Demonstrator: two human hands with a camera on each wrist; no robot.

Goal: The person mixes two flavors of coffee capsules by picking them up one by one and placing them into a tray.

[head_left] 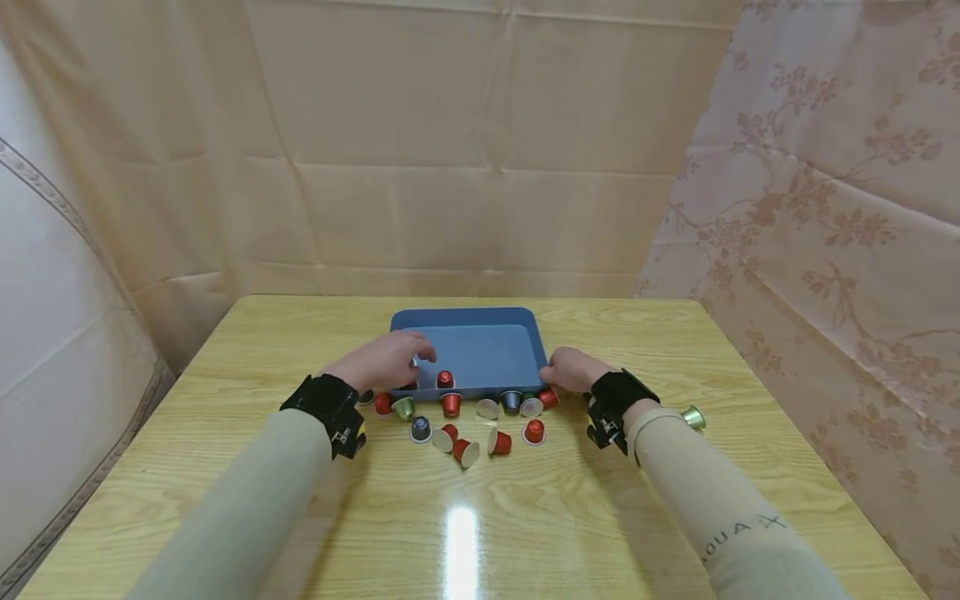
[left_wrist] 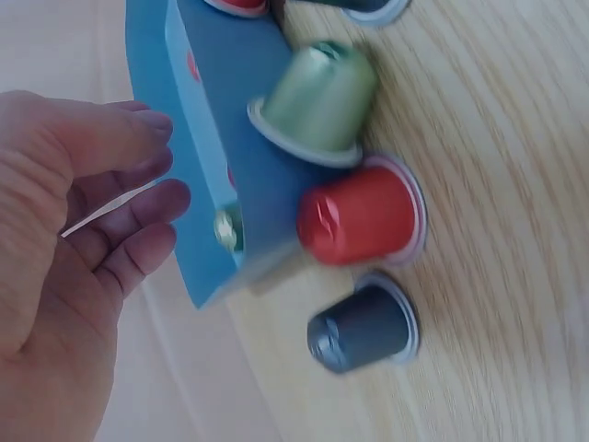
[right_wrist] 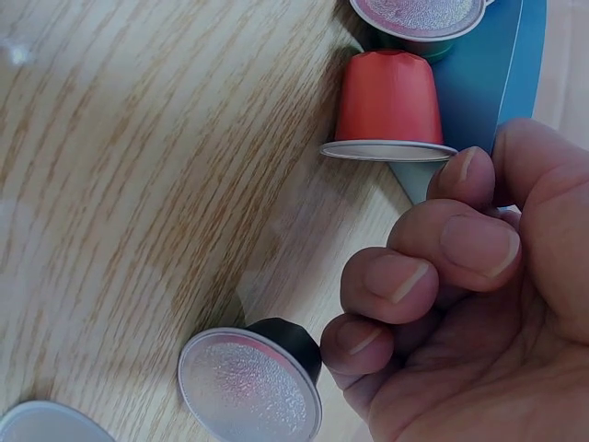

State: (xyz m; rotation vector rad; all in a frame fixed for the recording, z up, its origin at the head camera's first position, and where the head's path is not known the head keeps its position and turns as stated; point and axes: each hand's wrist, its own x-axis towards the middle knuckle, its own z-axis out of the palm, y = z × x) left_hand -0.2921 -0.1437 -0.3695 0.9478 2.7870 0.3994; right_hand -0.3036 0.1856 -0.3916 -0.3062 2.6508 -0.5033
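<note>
Blue tray (head_left: 480, 346) on the tabletop (head_left: 562, 517), loose capsules (head_left: 466, 453) strewn along and in front of its near side, at least one inside. Left hand (head_left: 382, 362) over the tray's left part, fingers (left_wrist: 147, 207) bent, loosely parted from thumb, nothing seen in them. Right hand (head_left: 573, 369): thumb and index look to pinch the tray's right side by the near corner, other fingers curled in, no capsule seen held. Risks: a one-sided pull there could swing the tray, as the left has no grip I can see; its near wall could then shove the row beside it, and round bodies roll easily. Index tip is right by a red capsule (right_wrist: 391, 106) (contact or not, can't tell), so a slight shift may tip it; same for the dark capsule (right_wrist: 253, 382) by the little finger. A careless right arm could knock the green capsule (head_left: 693, 417) beside the right sleeve (head_left: 720, 492). Views: left wrist shows the gap between thumb and fingers plus a pale green capsule (left_wrist: 227, 227) inside the tray corner, hard to make out from the head; right wrist gives the pinch and that dark one, mostly lost behind the hand from above; only head gets the whole layout and the red piece (head_left: 445, 379) upright inside the tray
</note>
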